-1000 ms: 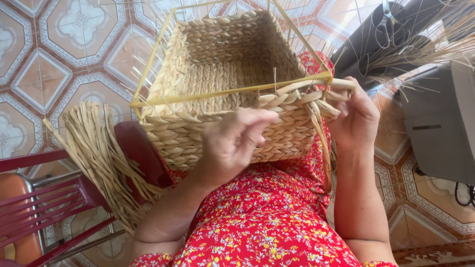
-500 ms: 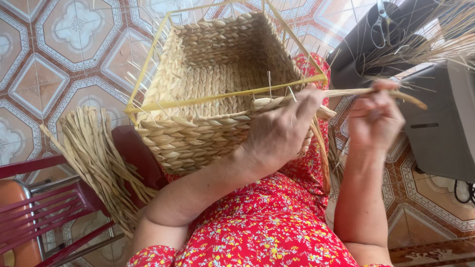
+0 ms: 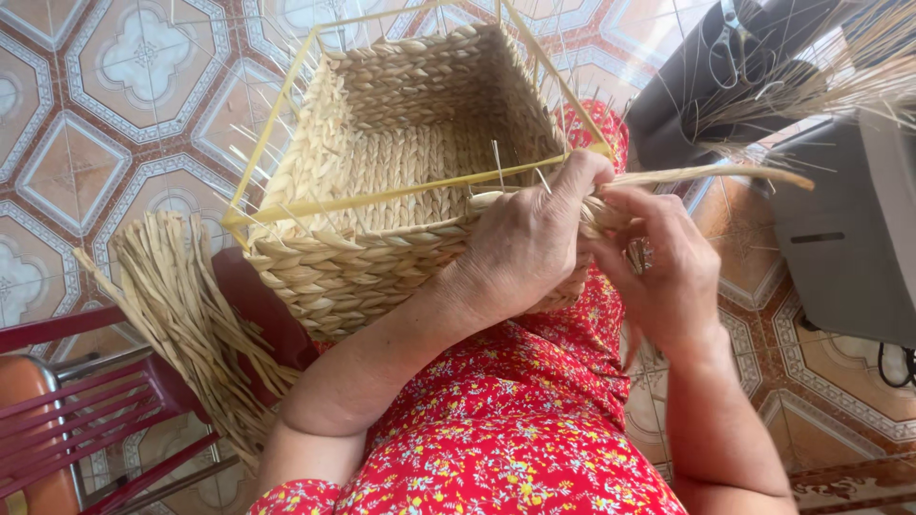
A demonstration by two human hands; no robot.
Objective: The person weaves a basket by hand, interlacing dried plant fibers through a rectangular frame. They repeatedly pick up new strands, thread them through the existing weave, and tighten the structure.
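Patterned floor tiles lie below my lap, where the woven basket (image 3: 401, 181) rests. My left hand (image 3: 525, 243) grips its near rim, fingers curled tight. My right hand (image 3: 663, 262) pinches the long straw strand (image 3: 706, 175) — pull too hard and I think it could snap, or the weave could loosen.

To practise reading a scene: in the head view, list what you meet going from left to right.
Red chair frame → bundle of loose straw → woven basket → left hand → right hand → grey box.
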